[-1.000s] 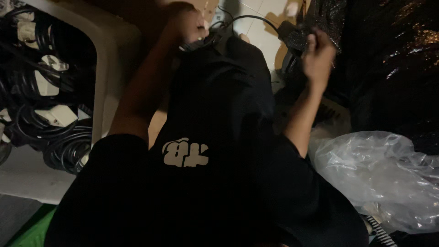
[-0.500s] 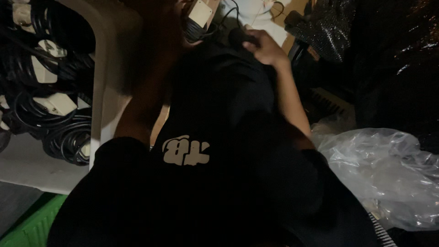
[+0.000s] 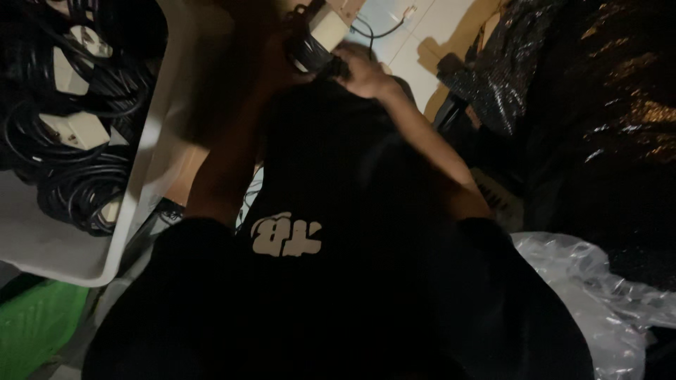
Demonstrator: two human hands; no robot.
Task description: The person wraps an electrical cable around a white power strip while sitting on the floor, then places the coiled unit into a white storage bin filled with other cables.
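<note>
In the head view, at the upper middle of the frame, a black cable bundle (image 3: 313,53) with a beige power strip (image 3: 329,24) is grasped by the left hand (image 3: 278,60) and the right hand (image 3: 366,70), both closed around it. At the left, a white bin (image 3: 151,151) with more coiled cables is seen.

Both hands are meeting at the top of the view, the left hand (image 3: 278,60) and right hand (image 3: 362,70) each keeping its grip on a black cable bundle (image 3: 313,53) with a white plug block (image 3: 327,28). Left of the grip, a white bin (image 3: 158,134) crammed with coiled black cables (image 3: 70,183) is walling off that side. Beyond the grip, pale floor (image 3: 422,42) is lying open. To the right, black glittering sheeting (image 3: 598,119) is crowding in, with clear plastic wrap (image 3: 598,295) bunching nearer the body.
</note>
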